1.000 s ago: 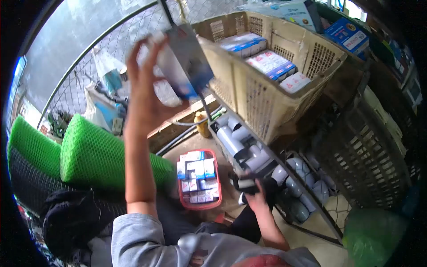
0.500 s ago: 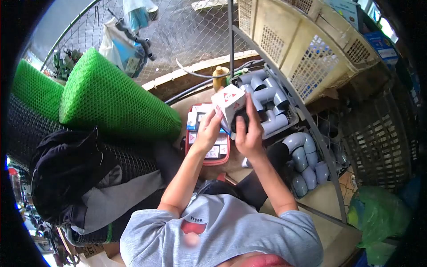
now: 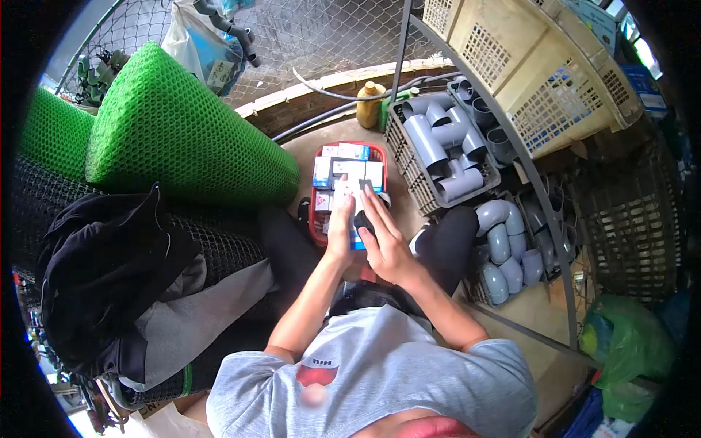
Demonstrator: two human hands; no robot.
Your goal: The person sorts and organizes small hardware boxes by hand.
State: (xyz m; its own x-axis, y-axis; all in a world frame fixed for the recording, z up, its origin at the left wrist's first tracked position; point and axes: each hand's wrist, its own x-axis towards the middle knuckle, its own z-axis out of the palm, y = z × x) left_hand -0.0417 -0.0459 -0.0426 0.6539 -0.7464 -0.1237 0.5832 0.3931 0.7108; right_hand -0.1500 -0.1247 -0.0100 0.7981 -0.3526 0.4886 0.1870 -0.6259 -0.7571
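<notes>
A small white and blue box (image 3: 357,239) is held between my two hands, over the near part of a red basket (image 3: 315,228). My left hand (image 3: 339,225) lies along its left side with the fingers stretched forward and together. My right hand (image 3: 384,241) presses from the right, fingers pointing forward. Something black (image 3: 361,220) shows at the right thumb; I cannot make out what it is. Below and beyond the hands, the basket holds several white and blue boxes (image 3: 353,151), some with red marks.
Right of the basket stands a crate (image 3: 400,143) of grey pipe fittings (image 3: 426,141), with curved elbows (image 3: 499,243) nearer me. Green mesh rolls (image 3: 186,139) and a dark jacket (image 3: 102,270) lie left. A metal frame bar (image 3: 504,135) crosses the right side; bottles (image 3: 369,106) stand behind.
Both hands have come down and closer to me with the box. Its white top with red triangles, plainly visible before, is now mostly hidden between my hands. The view has shifted slightly.
</notes>
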